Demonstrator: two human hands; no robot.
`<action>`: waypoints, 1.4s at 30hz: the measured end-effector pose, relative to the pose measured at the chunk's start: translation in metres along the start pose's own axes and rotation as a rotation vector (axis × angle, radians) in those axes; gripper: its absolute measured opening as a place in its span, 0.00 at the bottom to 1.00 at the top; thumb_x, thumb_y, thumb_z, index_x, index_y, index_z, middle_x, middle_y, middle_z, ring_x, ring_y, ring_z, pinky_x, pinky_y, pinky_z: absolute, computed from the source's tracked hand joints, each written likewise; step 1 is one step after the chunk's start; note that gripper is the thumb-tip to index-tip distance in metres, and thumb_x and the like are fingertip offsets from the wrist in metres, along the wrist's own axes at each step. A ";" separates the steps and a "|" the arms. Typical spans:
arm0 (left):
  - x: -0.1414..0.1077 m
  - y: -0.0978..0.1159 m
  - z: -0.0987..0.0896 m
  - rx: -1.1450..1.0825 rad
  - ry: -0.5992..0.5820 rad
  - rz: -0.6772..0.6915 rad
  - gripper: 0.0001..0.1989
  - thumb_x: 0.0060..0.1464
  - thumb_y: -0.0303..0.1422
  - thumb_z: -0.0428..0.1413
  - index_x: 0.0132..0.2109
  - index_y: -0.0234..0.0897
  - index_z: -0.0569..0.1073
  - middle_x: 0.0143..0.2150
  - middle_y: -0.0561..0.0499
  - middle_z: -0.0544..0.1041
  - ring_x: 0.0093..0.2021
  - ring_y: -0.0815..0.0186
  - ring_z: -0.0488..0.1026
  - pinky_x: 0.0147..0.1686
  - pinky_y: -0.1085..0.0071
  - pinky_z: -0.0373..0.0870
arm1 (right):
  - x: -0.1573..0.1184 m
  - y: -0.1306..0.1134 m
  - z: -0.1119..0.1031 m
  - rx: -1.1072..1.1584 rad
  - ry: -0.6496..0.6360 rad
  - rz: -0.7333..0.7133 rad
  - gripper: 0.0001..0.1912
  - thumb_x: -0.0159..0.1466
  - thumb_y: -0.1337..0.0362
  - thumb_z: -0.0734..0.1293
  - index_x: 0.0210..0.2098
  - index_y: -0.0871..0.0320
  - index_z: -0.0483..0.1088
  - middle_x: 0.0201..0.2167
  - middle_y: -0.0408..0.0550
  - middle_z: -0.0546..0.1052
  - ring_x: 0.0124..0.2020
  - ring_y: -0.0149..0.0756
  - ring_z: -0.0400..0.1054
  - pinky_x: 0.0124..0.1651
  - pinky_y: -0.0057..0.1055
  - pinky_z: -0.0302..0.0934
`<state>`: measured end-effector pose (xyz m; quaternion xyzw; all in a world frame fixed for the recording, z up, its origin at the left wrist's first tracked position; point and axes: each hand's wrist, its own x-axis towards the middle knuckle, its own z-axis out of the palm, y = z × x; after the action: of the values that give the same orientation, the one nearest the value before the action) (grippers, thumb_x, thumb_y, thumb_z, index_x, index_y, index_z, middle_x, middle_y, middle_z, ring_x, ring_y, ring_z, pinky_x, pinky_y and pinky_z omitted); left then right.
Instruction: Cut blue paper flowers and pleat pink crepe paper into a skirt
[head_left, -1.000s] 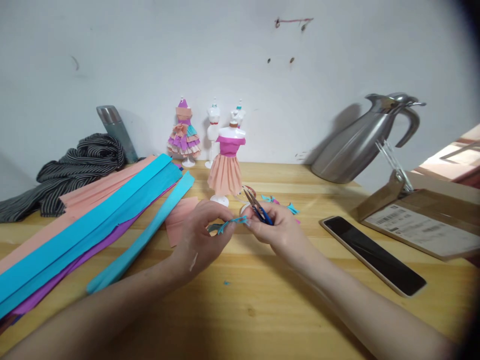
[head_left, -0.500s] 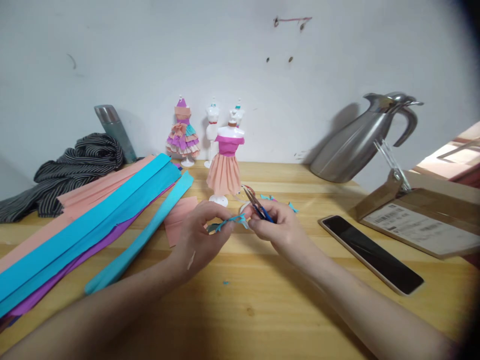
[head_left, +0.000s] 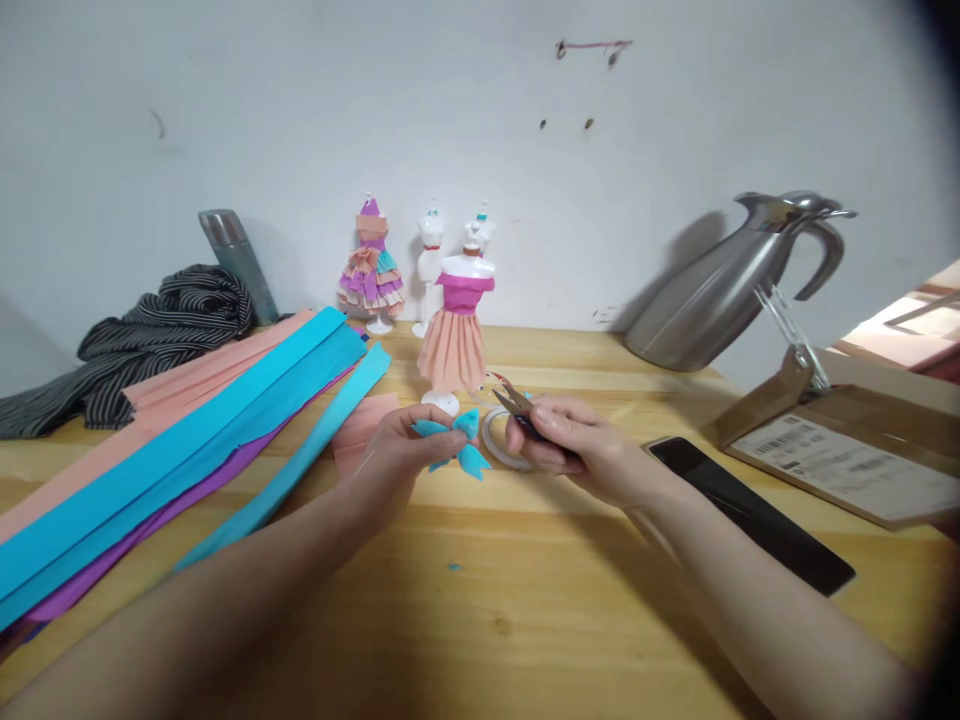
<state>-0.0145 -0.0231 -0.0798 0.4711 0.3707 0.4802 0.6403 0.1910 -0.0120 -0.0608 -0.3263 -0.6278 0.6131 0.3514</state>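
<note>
My left hand (head_left: 401, 450) pinches a small blue crepe-paper flower (head_left: 469, 458) with several pointed petals spread apart. Closed around a pair of scissors (head_left: 517, 405) is my right hand (head_left: 562, 435), just right of the flower; the blades point up and to the left, slightly apart. A roll of tape (head_left: 491, 440) lies on the table between the hands, partly hidden by the right one. Behind them stands a mini dress form (head_left: 454, 350) in a magenta top and pleated peach skirt.
Blue, peach and purple crepe-paper strips (head_left: 225, 440) cover the left side. Further back are a striped cloth (head_left: 165, 320), a flask (head_left: 236, 260) and more dress forms (head_left: 371, 270). A phone (head_left: 750, 515), a cardboard box (head_left: 862, 450) and a leaning steel jug (head_left: 712, 285) occupy the right.
The blue paper piece has turned and its petals now face me, spread out. My right hand with the scissors has drawn back to the right, away from the paper.
</note>
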 end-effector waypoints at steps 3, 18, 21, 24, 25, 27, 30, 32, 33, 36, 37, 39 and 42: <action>0.001 0.001 0.000 -0.123 -0.029 -0.066 0.13 0.35 0.36 0.68 0.26 0.34 0.74 0.26 0.51 0.76 0.29 0.69 0.70 0.33 0.71 0.64 | -0.001 -0.003 -0.005 -0.053 -0.053 0.015 0.26 0.61 0.44 0.64 0.27 0.62 0.75 0.13 0.37 0.55 0.17 0.26 0.44 0.23 0.30 0.37; -0.001 0.005 0.004 -0.240 -0.127 -0.098 0.15 0.35 0.38 0.70 0.25 0.33 0.75 0.28 0.49 0.78 0.32 0.68 0.72 0.35 0.71 0.64 | 0.000 -0.001 0.006 -0.052 -0.117 0.051 0.28 0.62 0.43 0.62 0.26 0.63 0.73 0.12 0.36 0.55 0.15 0.25 0.43 0.21 0.30 0.35; -0.001 0.004 0.004 -0.226 -0.109 -0.095 0.15 0.34 0.38 0.70 0.25 0.34 0.75 0.28 0.50 0.78 0.30 0.69 0.70 0.34 0.71 0.63 | 0.000 0.000 0.007 -0.019 -0.108 0.073 0.28 0.62 0.43 0.62 0.26 0.63 0.72 0.12 0.36 0.54 0.15 0.24 0.42 0.20 0.29 0.34; -0.001 0.001 0.002 -0.191 -0.081 -0.089 0.15 0.34 0.38 0.70 0.25 0.34 0.75 0.27 0.51 0.77 0.28 0.71 0.67 0.33 0.71 0.62 | 0.000 0.001 0.008 0.041 -0.098 0.108 0.27 0.62 0.43 0.62 0.26 0.63 0.72 0.12 0.35 0.54 0.14 0.23 0.41 0.19 0.29 0.33; 0.000 0.000 0.002 -0.184 -0.079 -0.083 0.15 0.34 0.38 0.70 0.26 0.34 0.75 0.27 0.51 0.77 0.28 0.70 0.67 0.32 0.71 0.61 | 0.000 0.002 0.009 0.062 -0.091 0.116 0.27 0.62 0.43 0.62 0.26 0.63 0.72 0.12 0.35 0.54 0.14 0.23 0.40 0.19 0.29 0.33; 0.000 -0.003 0.001 -0.176 -0.089 -0.067 0.14 0.36 0.38 0.69 0.26 0.34 0.75 0.26 0.51 0.76 0.28 0.70 0.67 0.33 0.70 0.61 | 0.000 0.002 0.010 0.099 -0.079 0.125 0.27 0.61 0.43 0.63 0.26 0.63 0.72 0.12 0.35 0.54 0.14 0.23 0.40 0.18 0.28 0.32; 0.001 -0.007 0.000 -0.174 -0.111 -0.053 0.13 0.38 0.37 0.69 0.26 0.34 0.75 0.25 0.51 0.76 0.29 0.69 0.68 0.34 0.70 0.61 | 0.000 0.002 0.013 0.138 -0.071 0.141 0.26 0.61 0.44 0.63 0.26 0.63 0.72 0.12 0.35 0.54 0.14 0.23 0.40 0.18 0.27 0.31; 0.000 -0.007 0.000 -0.177 -0.115 -0.054 0.13 0.38 0.37 0.68 0.26 0.34 0.75 0.26 0.51 0.76 0.29 0.69 0.68 0.34 0.69 0.61 | -0.001 0.001 0.014 0.154 -0.070 0.144 0.26 0.61 0.44 0.64 0.26 0.63 0.72 0.12 0.35 0.54 0.14 0.23 0.40 0.17 0.27 0.31; 0.000 -0.007 0.001 -0.178 -0.115 -0.056 0.13 0.38 0.37 0.68 0.27 0.34 0.75 0.26 0.51 0.76 0.29 0.69 0.68 0.33 0.69 0.61 | -0.001 0.001 0.015 0.157 -0.068 0.141 0.26 0.61 0.44 0.64 0.26 0.64 0.72 0.12 0.35 0.54 0.14 0.23 0.40 0.17 0.27 0.30; -0.002 -0.005 0.003 -0.179 -0.107 -0.070 0.14 0.37 0.38 0.69 0.27 0.33 0.75 0.25 0.51 0.75 0.27 0.69 0.67 0.31 0.71 0.59 | -0.001 0.001 0.017 0.150 -0.062 0.122 0.26 0.61 0.45 0.64 0.26 0.64 0.72 0.12 0.35 0.54 0.14 0.23 0.40 0.17 0.27 0.31; -0.002 -0.005 0.003 -0.178 -0.103 -0.077 0.14 0.37 0.38 0.69 0.27 0.33 0.75 0.24 0.52 0.74 0.27 0.70 0.67 0.31 0.71 0.59 | -0.001 0.001 0.017 0.148 -0.059 0.116 0.26 0.61 0.45 0.64 0.26 0.63 0.72 0.12 0.35 0.54 0.14 0.23 0.40 0.17 0.27 0.31; -0.002 -0.005 0.004 -0.177 -0.105 -0.088 0.14 0.37 0.37 0.69 0.26 0.33 0.75 0.24 0.52 0.73 0.27 0.70 0.67 0.29 0.72 0.58 | -0.001 0.001 0.018 0.146 -0.053 0.108 0.26 0.61 0.44 0.65 0.25 0.63 0.71 0.13 0.35 0.53 0.15 0.23 0.40 0.17 0.27 0.31; -0.001 -0.006 0.003 -0.190 -0.127 -0.092 0.13 0.38 0.36 0.68 0.26 0.33 0.74 0.24 0.52 0.73 0.27 0.70 0.66 0.29 0.72 0.58 | -0.001 0.001 0.019 0.147 -0.043 0.116 0.26 0.60 0.44 0.65 0.25 0.63 0.70 0.12 0.34 0.52 0.15 0.23 0.39 0.17 0.26 0.31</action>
<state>-0.0103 -0.0259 -0.0845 0.4203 0.3035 0.4527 0.7255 0.1751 -0.0233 -0.0623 -0.3222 -0.5686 0.6838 0.3245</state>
